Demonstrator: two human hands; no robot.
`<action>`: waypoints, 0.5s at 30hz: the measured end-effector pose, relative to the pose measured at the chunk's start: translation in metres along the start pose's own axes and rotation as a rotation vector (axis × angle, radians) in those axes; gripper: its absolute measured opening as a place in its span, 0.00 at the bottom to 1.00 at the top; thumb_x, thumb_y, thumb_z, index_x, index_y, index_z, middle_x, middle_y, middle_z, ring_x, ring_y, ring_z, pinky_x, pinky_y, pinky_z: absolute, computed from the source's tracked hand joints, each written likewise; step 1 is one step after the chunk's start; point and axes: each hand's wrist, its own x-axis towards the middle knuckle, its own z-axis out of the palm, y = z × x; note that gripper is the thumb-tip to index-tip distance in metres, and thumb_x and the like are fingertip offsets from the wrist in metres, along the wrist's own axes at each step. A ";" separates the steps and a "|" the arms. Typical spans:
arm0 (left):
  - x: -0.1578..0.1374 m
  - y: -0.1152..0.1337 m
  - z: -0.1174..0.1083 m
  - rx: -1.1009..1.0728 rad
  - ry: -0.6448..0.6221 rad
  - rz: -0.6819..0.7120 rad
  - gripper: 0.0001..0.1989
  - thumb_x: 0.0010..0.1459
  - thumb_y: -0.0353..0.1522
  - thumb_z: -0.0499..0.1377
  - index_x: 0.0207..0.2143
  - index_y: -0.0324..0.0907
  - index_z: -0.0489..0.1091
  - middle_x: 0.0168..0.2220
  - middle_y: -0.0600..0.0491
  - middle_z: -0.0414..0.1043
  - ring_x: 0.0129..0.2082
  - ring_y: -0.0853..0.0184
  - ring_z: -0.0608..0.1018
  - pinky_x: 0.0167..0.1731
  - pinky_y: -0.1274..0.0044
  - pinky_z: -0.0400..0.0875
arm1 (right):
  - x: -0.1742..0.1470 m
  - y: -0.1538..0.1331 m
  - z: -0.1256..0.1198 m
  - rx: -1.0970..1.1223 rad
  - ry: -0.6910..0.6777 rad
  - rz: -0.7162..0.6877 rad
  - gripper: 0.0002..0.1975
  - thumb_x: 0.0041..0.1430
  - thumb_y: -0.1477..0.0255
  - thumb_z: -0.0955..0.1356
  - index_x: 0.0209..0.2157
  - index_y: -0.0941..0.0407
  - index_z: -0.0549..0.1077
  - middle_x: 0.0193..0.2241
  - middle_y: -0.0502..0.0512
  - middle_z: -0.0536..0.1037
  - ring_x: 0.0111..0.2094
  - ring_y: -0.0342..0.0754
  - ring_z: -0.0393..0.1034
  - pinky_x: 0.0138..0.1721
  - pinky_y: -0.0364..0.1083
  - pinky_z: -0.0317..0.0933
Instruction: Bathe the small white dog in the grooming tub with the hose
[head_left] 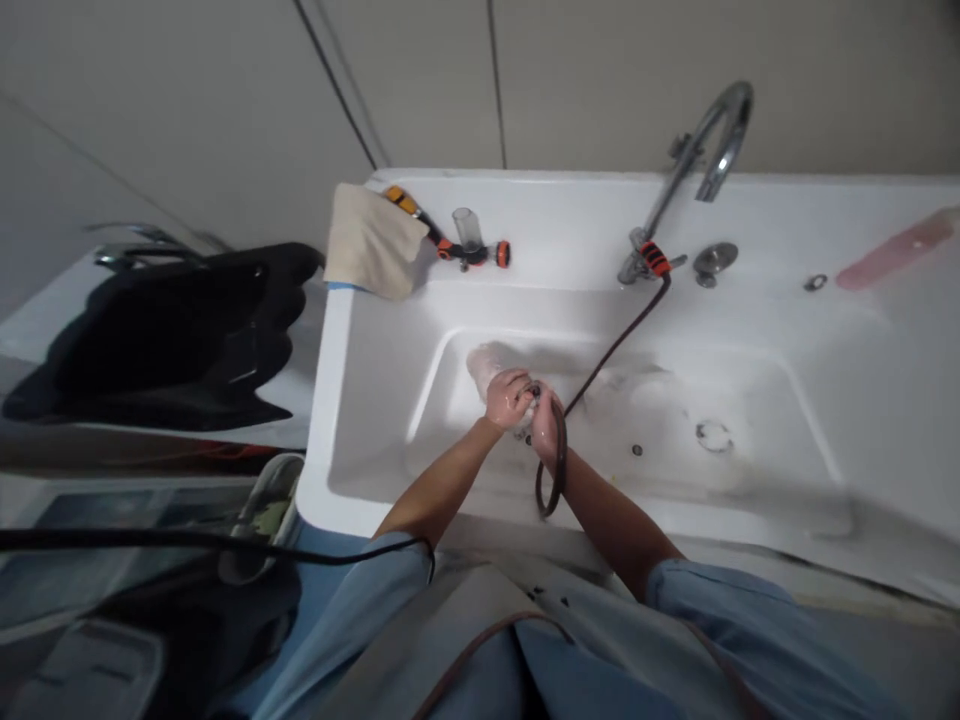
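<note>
Basin (165,345): black, left of the sink (319,440), which is white and wide;
Cloth (371,240): beige, draped over the sink's back left corner;
Sprayer (450,250): orange and black, with a clear cylinder, lying on the back ledge beside the cloth;
Pale thing (484,362): wet, on the sink floor, left of centre, partly hidden under the left hand; its kind is unclear;
Left hand (506,402): over the pale thing, fingers bent; whether it grips anything, I cannot tell;
Right hand (547,430): just beside the left, closed around the hose;
Hose (619,342): brown, looped below the right hand, running up to an orange and black connector (656,259);
Faucet (679,190): chrome, arched, on the back ledge;
Pink thing (892,252): long, on the ledge, far right.
</note>
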 end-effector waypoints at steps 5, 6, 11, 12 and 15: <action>0.010 0.013 -0.002 0.104 -0.115 -0.121 0.23 0.71 0.45 0.54 0.45 0.39 0.82 0.52 0.36 0.82 0.56 0.50 0.82 0.61 0.59 0.73 | 0.016 -0.005 0.007 0.031 0.150 0.026 0.16 0.69 0.62 0.62 0.31 0.54 0.73 0.31 0.57 0.79 0.38 0.52 0.74 0.45 0.51 0.72; 0.011 0.016 -0.003 0.132 -0.148 -0.149 0.21 0.71 0.43 0.55 0.46 0.39 0.82 0.54 0.37 0.81 0.57 0.50 0.81 0.63 0.59 0.71 | 0.019 -0.003 0.007 0.020 0.153 0.012 0.17 0.70 0.61 0.62 0.30 0.54 0.73 0.30 0.57 0.79 0.37 0.52 0.74 0.44 0.51 0.72; 0.015 0.025 -0.014 0.185 -0.268 -0.188 0.16 0.69 0.39 0.57 0.49 0.41 0.80 0.56 0.39 0.81 0.60 0.50 0.80 0.64 0.60 0.70 | 0.031 0.010 0.010 0.009 0.143 0.013 0.20 0.70 0.56 0.62 0.27 0.52 0.69 0.24 0.53 0.74 0.33 0.53 0.73 0.40 0.51 0.71; 0.015 0.026 -0.015 0.182 -0.278 -0.181 0.16 0.70 0.39 0.57 0.49 0.40 0.80 0.56 0.39 0.81 0.60 0.49 0.80 0.64 0.60 0.70 | 0.032 0.013 0.011 0.030 0.153 -0.013 0.20 0.71 0.56 0.61 0.29 0.52 0.70 0.26 0.54 0.76 0.34 0.53 0.74 0.40 0.51 0.72; 0.016 0.028 -0.018 0.200 -0.278 -0.192 0.17 0.71 0.38 0.56 0.50 0.36 0.79 0.56 0.36 0.80 0.60 0.48 0.79 0.64 0.62 0.69 | 0.035 0.019 0.013 -0.007 0.124 -0.066 0.22 0.71 0.54 0.60 0.26 0.51 0.68 0.25 0.54 0.75 0.32 0.52 0.73 0.37 0.50 0.70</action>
